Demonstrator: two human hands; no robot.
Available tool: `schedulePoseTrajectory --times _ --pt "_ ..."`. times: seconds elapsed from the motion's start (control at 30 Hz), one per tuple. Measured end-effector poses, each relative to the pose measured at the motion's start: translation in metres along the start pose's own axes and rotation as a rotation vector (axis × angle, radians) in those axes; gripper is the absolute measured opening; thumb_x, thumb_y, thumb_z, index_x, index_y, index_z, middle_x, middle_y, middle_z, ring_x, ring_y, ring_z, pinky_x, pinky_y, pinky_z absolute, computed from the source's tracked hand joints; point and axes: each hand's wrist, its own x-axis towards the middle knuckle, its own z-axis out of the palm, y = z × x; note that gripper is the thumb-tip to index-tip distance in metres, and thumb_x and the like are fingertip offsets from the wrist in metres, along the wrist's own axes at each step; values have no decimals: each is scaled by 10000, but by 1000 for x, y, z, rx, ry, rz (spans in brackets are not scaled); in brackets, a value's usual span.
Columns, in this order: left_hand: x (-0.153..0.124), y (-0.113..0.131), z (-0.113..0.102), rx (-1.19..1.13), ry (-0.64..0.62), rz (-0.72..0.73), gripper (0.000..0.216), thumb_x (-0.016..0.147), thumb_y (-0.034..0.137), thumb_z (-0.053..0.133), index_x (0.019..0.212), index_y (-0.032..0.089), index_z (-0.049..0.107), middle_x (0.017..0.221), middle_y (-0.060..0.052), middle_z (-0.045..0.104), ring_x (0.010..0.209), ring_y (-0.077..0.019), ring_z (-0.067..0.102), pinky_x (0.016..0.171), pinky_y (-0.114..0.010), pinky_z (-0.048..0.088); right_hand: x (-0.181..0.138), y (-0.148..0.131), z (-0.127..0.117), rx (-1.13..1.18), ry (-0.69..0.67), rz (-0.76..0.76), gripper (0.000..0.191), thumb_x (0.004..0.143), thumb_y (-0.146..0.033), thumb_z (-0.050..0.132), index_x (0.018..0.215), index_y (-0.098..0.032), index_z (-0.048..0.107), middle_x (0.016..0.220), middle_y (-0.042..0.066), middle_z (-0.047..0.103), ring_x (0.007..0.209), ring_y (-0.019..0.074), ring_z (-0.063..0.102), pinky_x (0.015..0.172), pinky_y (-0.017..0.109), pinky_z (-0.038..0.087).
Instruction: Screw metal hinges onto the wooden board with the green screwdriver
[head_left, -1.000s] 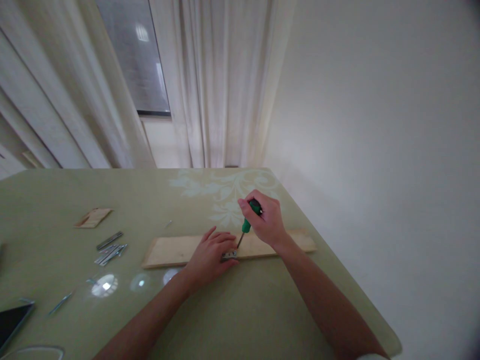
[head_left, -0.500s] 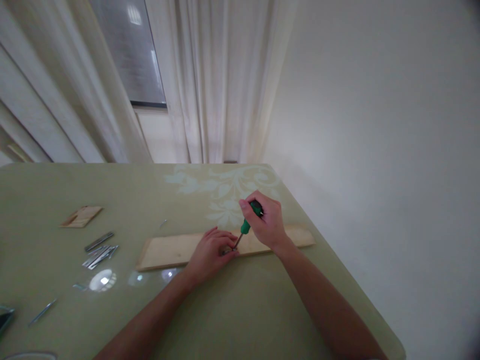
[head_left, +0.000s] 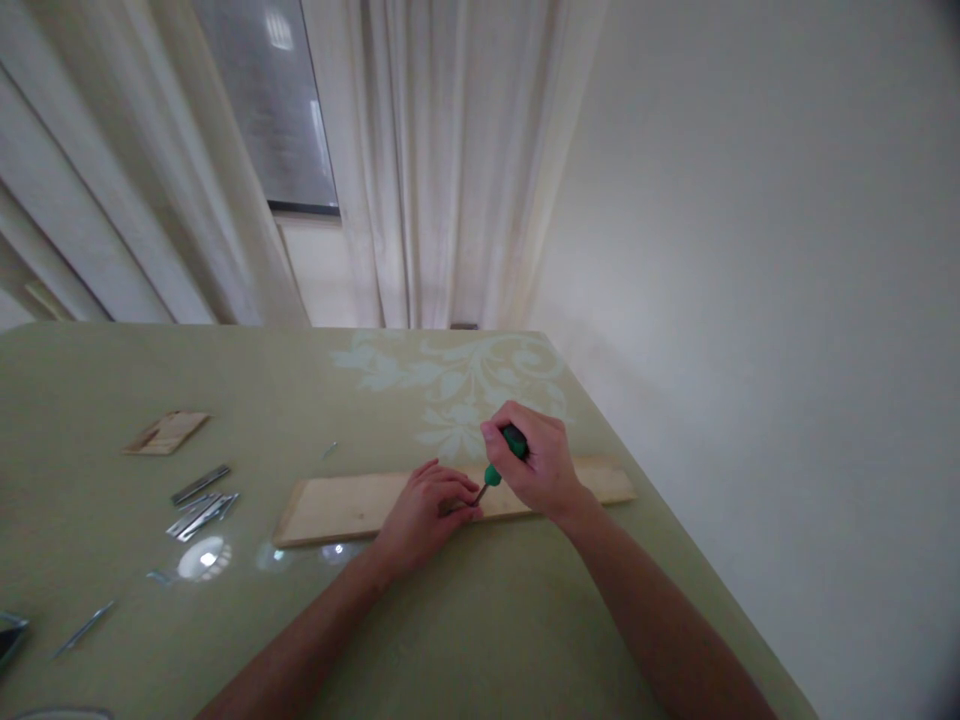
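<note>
A long pale wooden board (head_left: 337, 505) lies flat across the table in front of me. My right hand (head_left: 544, 460) is wrapped round the green and black handle of a screwdriver (head_left: 493, 474), held tilted over the board. Its shaft points down and left, ending by the fingertips of my left hand (head_left: 427, 510). That hand rests on the board, thumb and fingers closed around a small spot at the screwdriver's tip. Whatever is pinched there is mostly hidden; only a dark bit shows between the fingers.
To the left lie a small wooden piece (head_left: 169, 433), a narrow metal strip (head_left: 200, 484) and a pile of shiny flat metal pieces (head_left: 201, 515). Nearer me is a thin metal rod (head_left: 84, 628). The table's (head_left: 480, 620) right edge runs beside a white wall.
My right hand and the screwdriver have come slightly lower, closer to the board. The left hand keeps its place on the board. The whole view has shifted a little.
</note>
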Motion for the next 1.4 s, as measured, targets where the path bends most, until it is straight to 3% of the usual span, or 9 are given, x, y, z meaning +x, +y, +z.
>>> schedulePoseTrajectory --times 0.23,0.37,0.6,0.83,0.97,1.1,1.17,1.27,1.4 --pt "0 1 2 8 39 34 82 918 297 739 859 260 782 963 -2 801 970 -223 711 1120 -458 417 0 -19 -17 -93 -310 -122 90 1005 -305 604 1036 -221 593 945 24 666 791 146 589 730 259 433" --pt "0 3 1 -11 5 23 69 934 278 721 893 274 777 981 20 807 980 -217 716 1163 -489 347 7 -41 -44 -106 -554 -15 327 967 -171 579 1288 -206 529 1157 75 679 962 183 626 860 298 458" --pt "1 3 0 -34 -21 -31 53 909 307 754 937 283 792 906 38 799 904 -197 725 1198 -494 297 39 -54 -65 -278 -867 -27 95 999 -236 616 1074 -184 640 993 60 720 856 185 649 740 277 419" --pt "3 3 -4 1 -52 0 41 905 296 749 902 283 788 1031 22 812 1057 -223 722 1259 -536 189 53 -53 -54 -695 -914 -18 362 1019 -517 579 998 -161 647 797 80 730 721 218 670 612 281 325" --pt "2 3 -1 44 -53 19 91 932 301 719 909 310 807 1095 29 811 1134 -230 707 1274 -570 126 57 -59 -56 -814 -1083 -315 388 1006 -565 587 1091 -189 632 864 79 733 725 221 675 554 286 247" --pt "1 5 2 57 -37 1 125 944 271 692 907 302 807 1031 26 820 1082 -233 726 1275 -595 105 65 -66 -58 -818 -1162 -809 124 1061 -259 529 1125 -237 633 953 60 720 799 203 677 532 293 213" --pt "-1 6 4 58 -16 -17 137 945 271 681 891 291 805 1040 14 815 1084 -238 724 1275 -593 124 71 -68 -55 -807 -1250 -944 239 1070 -159 432 1075 -233 659 871 49 716 751 197 674 526 308 214" --pt "-1 6 5 47 12 -46 78 908 285 724 917 289 802 1060 0 807 1074 -249 721 1276 -600 130 80 -68 -46 -835 -1337 -806 236 1057 -186 463 1080 -223 695 787 52 727 701 202 680 544 304 270" --pt "-2 3 6 21 1 -46 84 905 297 730 969 293 784 1010 1 802 1051 -243 714 1276 -618 80 83 -65 -36 -934 -1244 -169 337 934 -503 678 1013 -182 745 892 120 770 822 274 725 585 299 367"
